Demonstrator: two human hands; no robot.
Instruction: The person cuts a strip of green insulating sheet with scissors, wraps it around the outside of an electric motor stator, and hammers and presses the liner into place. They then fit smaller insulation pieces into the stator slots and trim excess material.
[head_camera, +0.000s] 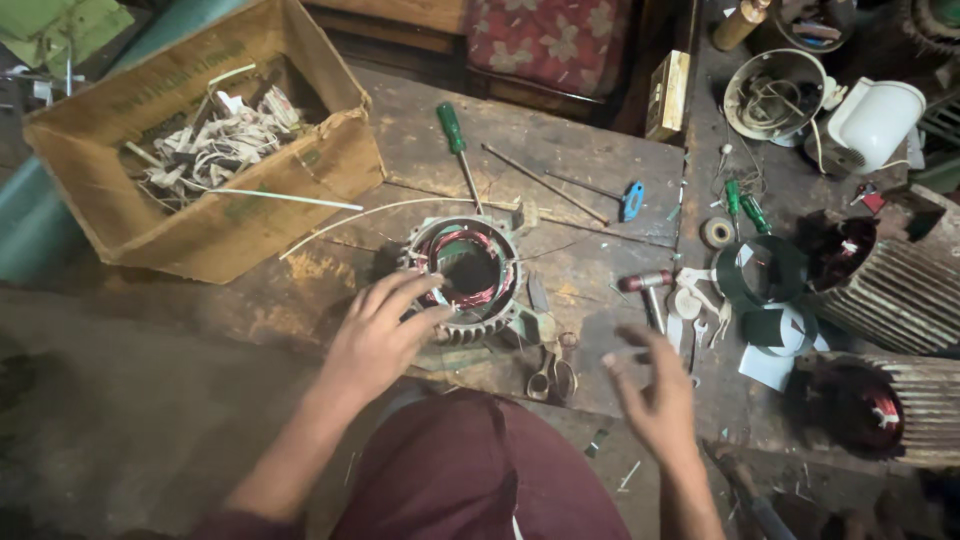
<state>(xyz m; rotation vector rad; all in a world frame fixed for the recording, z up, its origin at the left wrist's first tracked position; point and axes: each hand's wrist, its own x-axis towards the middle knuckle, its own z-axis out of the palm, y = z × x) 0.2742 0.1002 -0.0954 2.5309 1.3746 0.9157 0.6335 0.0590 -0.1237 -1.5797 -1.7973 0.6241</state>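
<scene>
Left hand (378, 335) rests on motor stator (468, 275)

Cardboard box (215, 235) of paper scraps at upper left of the worn table (590, 160). Green-handled screwdriver (458, 150) and blue-handled rod (600, 195) farther back. Small hammer (648, 290) right of centre. White jug (875, 120), ribbed motor housings (900, 300) far right.

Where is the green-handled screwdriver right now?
The green-handled screwdriver lies upper centre in the head view, just beyond the motor stator, right of the cardboard box.
</scene>
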